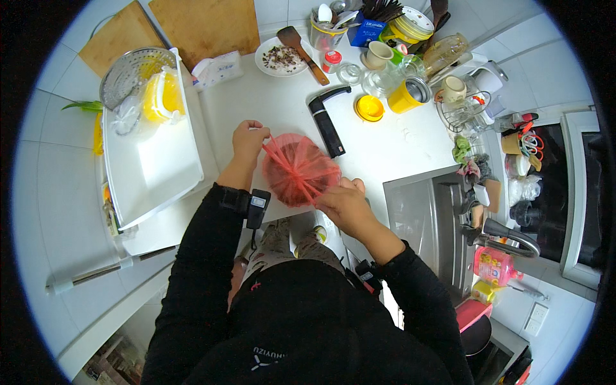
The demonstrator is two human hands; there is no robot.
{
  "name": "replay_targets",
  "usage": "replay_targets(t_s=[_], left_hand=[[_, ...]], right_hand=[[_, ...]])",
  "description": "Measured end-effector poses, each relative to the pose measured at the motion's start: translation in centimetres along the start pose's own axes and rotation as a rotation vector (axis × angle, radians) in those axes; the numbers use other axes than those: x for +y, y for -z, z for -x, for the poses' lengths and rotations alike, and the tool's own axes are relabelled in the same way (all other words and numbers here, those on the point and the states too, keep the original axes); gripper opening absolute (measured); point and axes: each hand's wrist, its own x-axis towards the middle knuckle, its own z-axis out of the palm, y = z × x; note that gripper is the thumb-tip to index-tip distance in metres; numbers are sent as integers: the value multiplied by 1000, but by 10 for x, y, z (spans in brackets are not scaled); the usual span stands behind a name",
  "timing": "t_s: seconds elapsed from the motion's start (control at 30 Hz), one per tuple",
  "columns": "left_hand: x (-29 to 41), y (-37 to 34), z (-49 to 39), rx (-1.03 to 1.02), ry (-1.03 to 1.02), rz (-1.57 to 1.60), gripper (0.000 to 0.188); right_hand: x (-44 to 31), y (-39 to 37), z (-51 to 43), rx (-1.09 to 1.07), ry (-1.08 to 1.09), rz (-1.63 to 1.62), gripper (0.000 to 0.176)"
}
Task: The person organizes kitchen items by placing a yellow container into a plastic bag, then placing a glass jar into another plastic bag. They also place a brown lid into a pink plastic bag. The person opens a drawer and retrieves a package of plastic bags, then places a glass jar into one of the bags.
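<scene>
A thin red plastic bag (pixel 301 171) wraps a round thing at the front edge of the white counter; what lies inside is hard to make out. My left hand (pixel 250 139) pinches one twisted end of the bag at its upper left. The opposite end is gripped by my right hand (pixel 347 204) at the lower right. Both ends are stretched across the top and cross near the middle. Just behind the bag, to the right, lies a black detachable pan handle (pixel 327 122).
A white plastic bin (pixel 154 168) holding a metal colander stands left. Behind are a white plate (pixel 275 68) with dark bits, a wooden spatula (pixel 303 55) and a red-lidded jar (pixel 332 61). Glass jars and a yellow canister (pixel 405 98) stand back right, a steel sink (pixel 416 216) right.
</scene>
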Motion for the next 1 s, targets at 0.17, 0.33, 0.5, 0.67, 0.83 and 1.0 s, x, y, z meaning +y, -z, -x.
replay_targets(t_s=[0.17, 0.33, 0.5, 0.67, 0.83, 1.0], left_hand=[[-4, -9, -4, 78, 25, 16, 34], [11, -6, 3, -5, 119, 226, 34], [56, 35, 39, -620, -149, 390, 54], [89, 33, 84, -686, -218, 165, 77], [88, 16, 101, -630, -275, -50, 89], [69, 12, 83, -566, -251, -229, 59]], right_hand=[[1, 9, 10, -62, 128, -31, 6], [7, 16, -7, -70, -123, -818, 15], [4, 7, -29, 99, -313, -1762, 26], [6, -12, -60, 160, -379, -1544, 48], [6, -35, -75, 221, -206, -1053, 56], [12, -29, -62, 140, -163, -785, 54]])
